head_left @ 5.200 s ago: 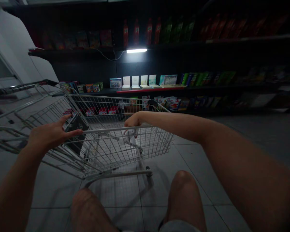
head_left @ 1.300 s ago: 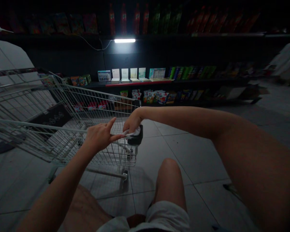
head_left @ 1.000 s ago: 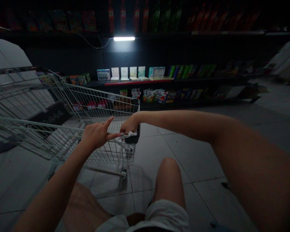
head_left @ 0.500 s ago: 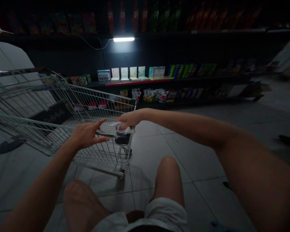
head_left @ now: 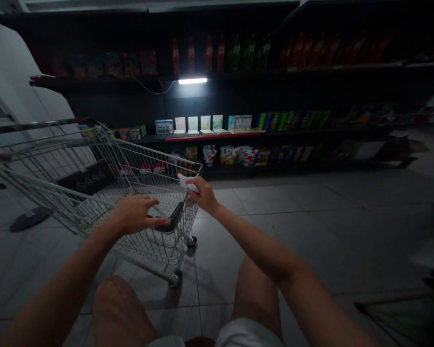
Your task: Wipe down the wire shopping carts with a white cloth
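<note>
Three dark shelf tiers (head_left: 260,71) are spread across the view at 12 o'clock. Red bottles (head_left: 191,53) are ranked along the top tier, and a fluorescent light tube (head_left: 192,81) is mounted beneath it. Pale greeting cards (head_left: 200,123) are stood on the middle tier, and bright snack packets (head_left: 238,156) are lined up lower down. Grey floor tiles (head_left: 260,202) are laid beneath the scene.

A wire shopping cart (head_left: 155,164) is positioned at 11 o'clock, angled away toward the shelves. A flat black package (head_left: 87,177) with a pale pattern is seen through the mesh at about 10 o'clock and appears to be lying inside the basket. No other contents can be made out, as the colourful goods behind the wires are taken to be on the lowest shelf.

Both hands are placed at the near end of the cart. The left hand (head_left: 135,214) is held palm down with its grip left open, its fingers (head_left: 155,221) extended over a black plastic cart handle (head_left: 171,218). The right hand (head_left: 204,195) is closed in a narrow grip at about 12 o'clock from the handle, on the cart's corner. A crumpled white tissue (head_left: 187,183) is pinched in that grip, just against the top wire rim.
</note>
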Demonstrator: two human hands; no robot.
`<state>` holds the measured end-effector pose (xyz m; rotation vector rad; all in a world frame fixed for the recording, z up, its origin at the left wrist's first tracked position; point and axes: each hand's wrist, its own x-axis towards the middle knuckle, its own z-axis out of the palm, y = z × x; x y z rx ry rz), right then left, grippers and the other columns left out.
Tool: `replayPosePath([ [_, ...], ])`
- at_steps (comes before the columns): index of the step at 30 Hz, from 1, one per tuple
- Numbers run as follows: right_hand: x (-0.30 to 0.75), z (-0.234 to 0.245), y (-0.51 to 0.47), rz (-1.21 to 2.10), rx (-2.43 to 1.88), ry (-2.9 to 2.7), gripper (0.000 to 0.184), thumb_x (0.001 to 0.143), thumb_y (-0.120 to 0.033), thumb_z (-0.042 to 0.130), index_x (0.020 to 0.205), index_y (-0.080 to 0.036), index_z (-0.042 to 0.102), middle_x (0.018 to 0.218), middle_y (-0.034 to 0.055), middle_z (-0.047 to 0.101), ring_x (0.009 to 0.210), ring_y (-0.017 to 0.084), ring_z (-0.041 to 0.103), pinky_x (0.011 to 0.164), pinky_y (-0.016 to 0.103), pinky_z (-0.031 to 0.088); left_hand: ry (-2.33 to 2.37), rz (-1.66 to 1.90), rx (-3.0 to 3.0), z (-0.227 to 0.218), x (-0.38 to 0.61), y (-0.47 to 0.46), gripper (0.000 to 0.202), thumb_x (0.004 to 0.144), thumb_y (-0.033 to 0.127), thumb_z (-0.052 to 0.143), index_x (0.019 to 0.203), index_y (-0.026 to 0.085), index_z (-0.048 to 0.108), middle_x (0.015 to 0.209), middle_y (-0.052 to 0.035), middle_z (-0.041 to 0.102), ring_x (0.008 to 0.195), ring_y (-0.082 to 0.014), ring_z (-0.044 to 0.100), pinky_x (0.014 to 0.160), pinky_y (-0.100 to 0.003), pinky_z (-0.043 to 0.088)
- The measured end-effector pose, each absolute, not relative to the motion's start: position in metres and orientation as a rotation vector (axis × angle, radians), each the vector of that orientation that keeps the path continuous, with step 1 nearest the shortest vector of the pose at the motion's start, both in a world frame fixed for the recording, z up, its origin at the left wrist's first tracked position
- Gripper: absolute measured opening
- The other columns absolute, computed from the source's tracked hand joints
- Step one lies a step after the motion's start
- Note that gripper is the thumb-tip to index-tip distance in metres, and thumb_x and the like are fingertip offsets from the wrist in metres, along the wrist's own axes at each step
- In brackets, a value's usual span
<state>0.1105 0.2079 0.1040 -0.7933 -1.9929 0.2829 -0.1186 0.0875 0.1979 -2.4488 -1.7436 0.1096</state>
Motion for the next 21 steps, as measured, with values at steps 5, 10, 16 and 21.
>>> replayPosePath([
  [5,0.072,0.074,0.174,0.232,-0.652,-1.953,0.028,0.084,-0.030,0.061,0.111,-0.022,0.063,0.116,0.0086,0.062,0.117,0.023,0.055,0.106,0.035,0.042,-1.828,0.057,-2.289,0.181,-0.049,0.063,0.062,0.087,0.070,0.044,0.103,0.014,0.068,0.093,-0.0170,0.074,0.088,-0.0322,0.071,0.071,-0.037,0.050],
  [10,0.084,0.097,0.227,0.190,-0.755,-2.038,0.028,0.083,-0.023,0.060,0.110,-0.019,0.065,0.110,0.0084,0.063,0.111,0.022,0.057,0.105,0.033,0.041,-1.910,-0.049,-2.122,0.157,-0.044,0.061,0.042,0.095,0.048,0.042,0.099,0.012,0.063,0.086,-0.0177,0.072,0.084,-0.0322,0.072,0.066,-0.038,0.050],
  [16,0.101,0.120,0.273,0.247,-0.967,-2.062,0.029,0.086,-0.020,0.051,0.113,-0.018,0.063,0.114,0.0073,0.065,0.108,0.019,0.057,0.098,0.029,0.043,-1.843,-0.073,-2.139,0.149,-0.053,0.070,0.039,0.100,0.035,0.031,0.097,0.012,0.062,0.088,-0.0175,0.073,0.081,-0.0329,0.072,0.063,-0.040,0.049],
  [21,0.099,0.113,0.254,0.199,-0.875,-2.075,0.029,0.083,-0.021,0.053,0.109,-0.015,0.063,0.110,0.0087,0.066,0.104,0.019,0.059,0.097,0.028,0.043,-1.821,-0.027,-2.167,0.152,-0.064,0.058,0.042,0.100,0.037,0.028,0.094,0.013,0.063,0.086,-0.0171,0.073,0.081,-0.0313,0.071,0.062,-0.037,0.047],
])
